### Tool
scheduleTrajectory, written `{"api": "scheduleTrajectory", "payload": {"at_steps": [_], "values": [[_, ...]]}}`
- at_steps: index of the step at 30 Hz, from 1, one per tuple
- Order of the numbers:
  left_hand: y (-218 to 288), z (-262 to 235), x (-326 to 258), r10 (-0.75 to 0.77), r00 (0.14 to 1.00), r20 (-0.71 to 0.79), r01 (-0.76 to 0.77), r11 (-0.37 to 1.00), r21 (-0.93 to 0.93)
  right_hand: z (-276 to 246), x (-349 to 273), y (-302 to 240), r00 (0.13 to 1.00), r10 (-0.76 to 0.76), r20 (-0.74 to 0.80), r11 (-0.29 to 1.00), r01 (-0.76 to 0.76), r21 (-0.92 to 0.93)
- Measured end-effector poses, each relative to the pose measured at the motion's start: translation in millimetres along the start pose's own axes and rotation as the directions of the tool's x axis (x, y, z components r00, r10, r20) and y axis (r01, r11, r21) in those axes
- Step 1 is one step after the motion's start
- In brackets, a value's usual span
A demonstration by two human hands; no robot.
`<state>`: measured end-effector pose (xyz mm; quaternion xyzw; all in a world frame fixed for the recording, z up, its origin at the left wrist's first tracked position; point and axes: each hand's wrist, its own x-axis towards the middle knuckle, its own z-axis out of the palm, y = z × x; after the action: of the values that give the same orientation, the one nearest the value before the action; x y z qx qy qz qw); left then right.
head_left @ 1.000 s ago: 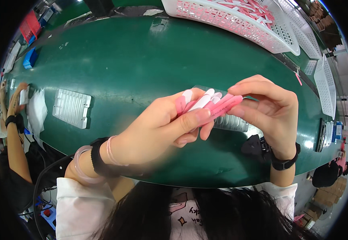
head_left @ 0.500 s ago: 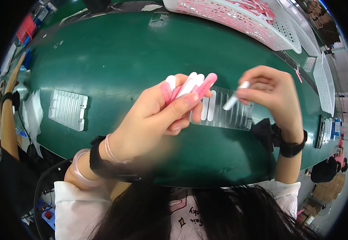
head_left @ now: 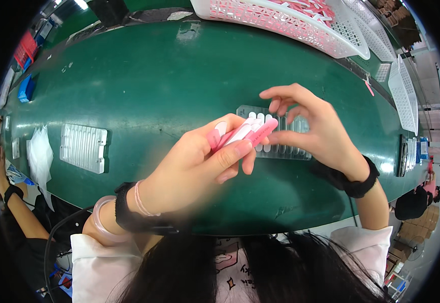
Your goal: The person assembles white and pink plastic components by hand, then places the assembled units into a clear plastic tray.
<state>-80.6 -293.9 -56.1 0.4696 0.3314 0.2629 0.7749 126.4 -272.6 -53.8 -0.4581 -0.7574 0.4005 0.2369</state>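
Note:
My left hand (head_left: 194,166) is raised over the green table (head_left: 169,76) and is shut on a bunch of pink and white sticks (head_left: 247,132), their tips pointing right. My right hand (head_left: 311,131) hovers beside those tips with fingers spread, directly over a clear slotted tray (head_left: 275,146) lying on the table. I cannot tell whether the right fingers touch a stick; nothing shows between them. The tray's slots are partly hidden by both hands.
A second clear slotted tray (head_left: 83,148) lies at the left on the table. White plastic baskets (head_left: 280,20) with pink pieces stand along the far edge, more baskets (head_left: 402,91) at the right. Another person's arm (head_left: 7,197) is at the far left edge.
My right hand held a single white stick away from the bunch half a second ago; now it is empty and spread over the tray. My left hand moved slightly lower with the bunch.

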Motion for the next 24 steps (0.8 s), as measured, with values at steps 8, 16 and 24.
{"api": "scheduleTrajectory", "payload": {"at_steps": [8,16,24], "values": [[-5,-1,-1,-0.083,0.984,0.160,0.119,0.966,-0.229,6,-3,-3,0.986,-0.058,-0.156,0.777,0.143,0.613],[-7,-1,2,-0.104,0.989,0.108,0.124,0.973,-0.194,-19,6,13,0.924,0.377,-0.067,0.918,-0.363,0.163],[-9,0,2,-0.059,0.981,0.182,0.106,0.960,-0.261,-6,-6,13,0.994,0.072,-0.085,0.926,-0.099,-0.365]]}}
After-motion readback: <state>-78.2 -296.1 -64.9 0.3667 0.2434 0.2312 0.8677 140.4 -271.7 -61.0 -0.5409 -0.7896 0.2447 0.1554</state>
